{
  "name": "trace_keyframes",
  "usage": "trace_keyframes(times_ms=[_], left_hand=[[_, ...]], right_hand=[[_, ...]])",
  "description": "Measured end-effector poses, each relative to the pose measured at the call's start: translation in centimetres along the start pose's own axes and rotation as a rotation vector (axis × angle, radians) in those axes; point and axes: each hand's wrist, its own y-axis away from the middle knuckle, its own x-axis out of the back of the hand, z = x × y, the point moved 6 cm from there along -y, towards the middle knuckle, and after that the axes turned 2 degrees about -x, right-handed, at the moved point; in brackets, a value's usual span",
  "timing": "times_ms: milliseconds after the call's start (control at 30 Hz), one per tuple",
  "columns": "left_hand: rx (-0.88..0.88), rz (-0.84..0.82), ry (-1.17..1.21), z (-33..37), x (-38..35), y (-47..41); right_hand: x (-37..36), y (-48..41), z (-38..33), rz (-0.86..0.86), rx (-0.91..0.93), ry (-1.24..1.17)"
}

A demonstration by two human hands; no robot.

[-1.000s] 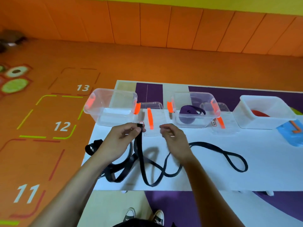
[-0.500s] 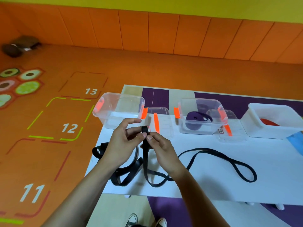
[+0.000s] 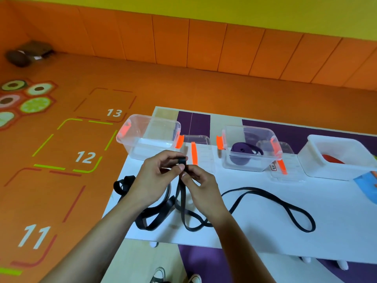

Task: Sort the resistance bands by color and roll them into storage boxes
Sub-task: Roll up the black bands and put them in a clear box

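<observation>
Black resistance band end pinched between left hand and right hand: wind tightly, coils flat and aligned.

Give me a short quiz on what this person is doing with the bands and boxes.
1. True or false: the left clear box already holds a band.
2. What colour is the rolled band in the middle clear box? A) red B) purple C) green
3. Fill in: the hand-held band, pinched at its end by the left hand and right hand, is ____.
Key: 1 false, it looks empty. 2 B. 3 black.
</observation>
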Motion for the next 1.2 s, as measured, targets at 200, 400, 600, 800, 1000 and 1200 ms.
trace_keyframes(times_ms=[200, 400, 600, 800, 1000, 1200], left_hand=[[-0.027, 0.017, -0.027, -0.1, 0.1, 0.2], [-0.026, 0.130, 0.069, 0.0, 0.7, 0.3], [-0.221, 0.209, -0.230, 1.6, 0.9, 1.1], [-0.537, 0.211, -0.551, 3.8, -0.2, 1.6], [-0.442, 0.072, -0.549, 2.2, -0.3, 1.3], [0.126, 0.161, 0.039, -0.5, 0.8, 0.3]], right_hand=[[0.1, 0.1, 0.1, 0.029, -0.010, -0.055], [-0.1, 0.0, -0.5, -0.046, -0.089, -0.111], [-0.8, 0.4, -0.8, -0.123, -0.154, -0.113], [-0.8, 0.5, -2.0, -0.063, -0.146, -0.112], [0.1, 0.3, -1.0, -0.006, -0.149, -0.122], [1.2, 0.1, -1.4, 0.035, 0.000, 0.110]])
